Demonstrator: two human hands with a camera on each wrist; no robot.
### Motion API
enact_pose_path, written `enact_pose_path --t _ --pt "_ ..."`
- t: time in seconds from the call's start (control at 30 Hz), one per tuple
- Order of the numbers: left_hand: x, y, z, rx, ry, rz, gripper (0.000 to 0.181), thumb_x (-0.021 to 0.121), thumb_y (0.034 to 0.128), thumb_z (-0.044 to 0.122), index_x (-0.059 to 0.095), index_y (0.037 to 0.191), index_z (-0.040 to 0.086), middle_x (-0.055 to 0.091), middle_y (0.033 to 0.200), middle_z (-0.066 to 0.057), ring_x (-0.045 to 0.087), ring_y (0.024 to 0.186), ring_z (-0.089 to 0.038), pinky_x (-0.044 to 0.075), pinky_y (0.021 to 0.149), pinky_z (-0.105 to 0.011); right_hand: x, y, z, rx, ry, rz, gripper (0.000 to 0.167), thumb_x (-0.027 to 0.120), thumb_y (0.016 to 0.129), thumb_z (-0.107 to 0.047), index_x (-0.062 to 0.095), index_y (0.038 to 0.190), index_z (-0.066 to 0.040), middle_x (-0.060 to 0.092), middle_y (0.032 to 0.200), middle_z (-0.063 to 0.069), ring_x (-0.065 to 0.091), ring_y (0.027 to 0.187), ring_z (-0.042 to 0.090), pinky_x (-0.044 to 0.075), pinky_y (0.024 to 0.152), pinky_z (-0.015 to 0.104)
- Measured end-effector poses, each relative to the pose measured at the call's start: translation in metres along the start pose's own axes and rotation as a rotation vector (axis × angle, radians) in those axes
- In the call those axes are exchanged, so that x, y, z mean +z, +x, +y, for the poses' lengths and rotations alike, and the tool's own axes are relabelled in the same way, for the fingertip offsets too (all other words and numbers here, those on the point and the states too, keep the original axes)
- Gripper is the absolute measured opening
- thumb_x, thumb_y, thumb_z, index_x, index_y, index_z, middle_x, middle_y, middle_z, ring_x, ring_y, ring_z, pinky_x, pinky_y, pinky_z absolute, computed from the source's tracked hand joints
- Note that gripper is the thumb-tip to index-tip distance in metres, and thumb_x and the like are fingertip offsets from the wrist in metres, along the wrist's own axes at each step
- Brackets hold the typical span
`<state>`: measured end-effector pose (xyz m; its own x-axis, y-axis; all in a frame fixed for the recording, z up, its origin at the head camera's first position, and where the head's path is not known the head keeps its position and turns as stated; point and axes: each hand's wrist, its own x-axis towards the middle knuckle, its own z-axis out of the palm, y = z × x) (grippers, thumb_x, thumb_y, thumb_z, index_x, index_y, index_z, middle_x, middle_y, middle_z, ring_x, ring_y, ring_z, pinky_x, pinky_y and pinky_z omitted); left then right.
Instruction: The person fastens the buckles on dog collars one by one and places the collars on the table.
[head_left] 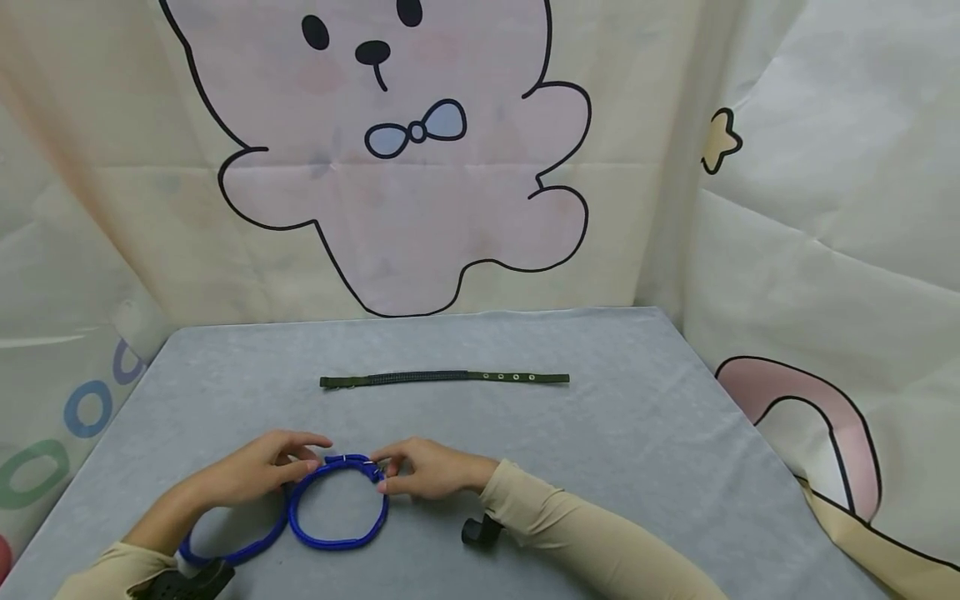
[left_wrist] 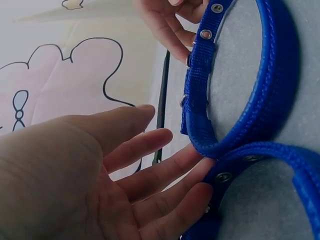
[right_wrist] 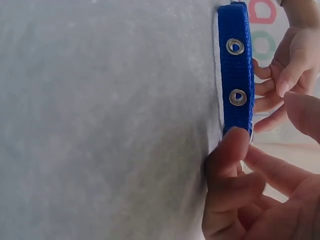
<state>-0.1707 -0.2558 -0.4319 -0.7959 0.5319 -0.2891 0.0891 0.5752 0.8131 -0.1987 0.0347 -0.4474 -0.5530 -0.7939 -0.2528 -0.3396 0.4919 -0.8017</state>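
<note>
Two blue pet collars form loops on the table. Nearer the middle is one blue collar (head_left: 337, 543), buckled, with metal eyelets (right_wrist: 237, 97) in its webbing. My right hand (head_left: 435, 471) pinches it beside the buckle (left_wrist: 189, 61), fingers curled. My left hand (head_left: 251, 471) is at its left side, fingers loosely extended and apart; in the left wrist view the fingertips (left_wrist: 200, 195) touch or nearly touch where both loops meet. The other blue collar (head_left: 258, 550) lies to the left, partly hidden under the left forearm.
A green collar (head_left: 517, 377) with a dark padded middle lies straight across the back of the grey-covered table (head_left: 615, 417). Printed cloth walls (head_left: 420, 200) stand at the back and both sides. Dark wrist devices (head_left: 482, 533) sit at both cuffs.
</note>
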Motion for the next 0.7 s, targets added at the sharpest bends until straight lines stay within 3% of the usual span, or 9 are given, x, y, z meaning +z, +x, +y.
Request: enact_pose_path --t 0.23,0.4,0.7 --pt "0.001 0.002 0.003 0.012 0.011 0.015 0.05 0.055 0.1055 0.025 0.049 0.144 -0.007 0.07 0.118 -0.02 0.064 0.078 -0.013 0.052 0.06 -0.031 -0.004 -0.005 0.001 -0.002 0.077 -0.017 0.041 0.062 0.102 -0.019 0.058 0.141 -0.008 0.062 0.093 -0.007 0.059 0.057 0.007 0.049 0.056 0.019" --pt "0.002 0.001 0.004 0.024 0.017 0.023 0.05 0.053 0.1063 0.025 0.047 0.145 -0.007 0.07 0.117 -0.018 0.062 0.075 -0.012 0.051 0.06 -0.03 -0.006 -0.007 0.003 0.013 0.066 -0.02 0.039 0.061 0.103 -0.022 0.059 0.14 -0.011 0.064 0.096 -0.005 0.062 0.062 0.008 0.047 0.057 0.019" --pt "0.001 0.002 0.009 0.052 0.009 0.048 0.051 0.054 0.106 0.022 0.046 0.145 -0.009 0.07 0.118 -0.022 0.067 0.08 -0.012 0.053 0.063 -0.03 -0.01 -0.012 0.005 0.007 0.102 0.104 0.038 0.061 0.102 -0.021 0.059 0.139 -0.011 0.067 0.109 0.0 0.064 0.063 0.013 0.047 0.054 0.021"
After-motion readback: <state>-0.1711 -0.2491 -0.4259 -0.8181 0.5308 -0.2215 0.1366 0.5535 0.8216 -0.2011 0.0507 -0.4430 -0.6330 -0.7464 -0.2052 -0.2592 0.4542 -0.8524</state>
